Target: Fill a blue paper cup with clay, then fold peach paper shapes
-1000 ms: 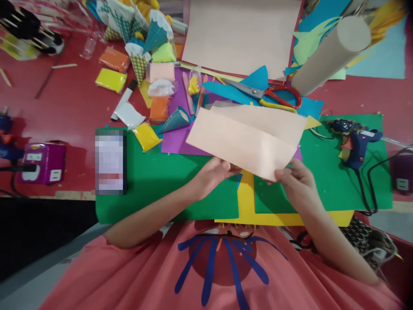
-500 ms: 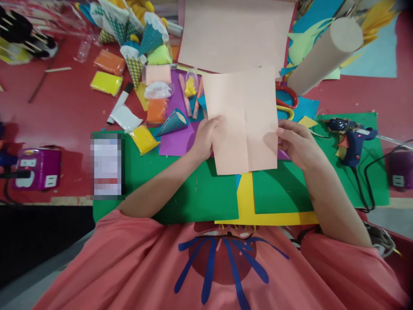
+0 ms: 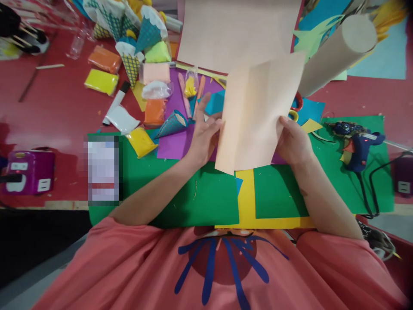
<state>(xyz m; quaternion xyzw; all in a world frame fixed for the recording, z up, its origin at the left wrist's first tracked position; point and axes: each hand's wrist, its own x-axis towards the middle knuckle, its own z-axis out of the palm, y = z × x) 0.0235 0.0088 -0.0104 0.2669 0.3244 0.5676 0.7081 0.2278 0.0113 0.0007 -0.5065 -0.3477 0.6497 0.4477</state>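
A peach sheet of paper (image 3: 258, 116), creased down its length, is held up over the green sheets (image 3: 206, 198). My right hand (image 3: 295, 140) grips its right edge, thumb on the near face and fingers behind. At the left edge, my left hand (image 3: 206, 133) pinches the paper between thumb and fingers, one finger raised. Behind the paper the scissors (image 3: 297, 103) are mostly hidden, only parts of the red and yellow handles showing. Left of my left hand lies a teal cone (image 3: 174, 123) on purple paper (image 3: 169, 148).
A glue gun (image 3: 358, 146) with its cord lies on the right. Packs of coloured clay (image 3: 155, 111), a marker (image 3: 116, 103) and a blurred phone (image 3: 103, 170) lie left. A cardboard tube (image 3: 338, 56) leans at the back right; decorated cones (image 3: 150, 32) cluster at the back left.
The peach sheet has swung from slanting and folded-looking to upright and opened out, then tilted rightward at the top. Both hands have moved up along its sides; my left hand's finger has lifted.
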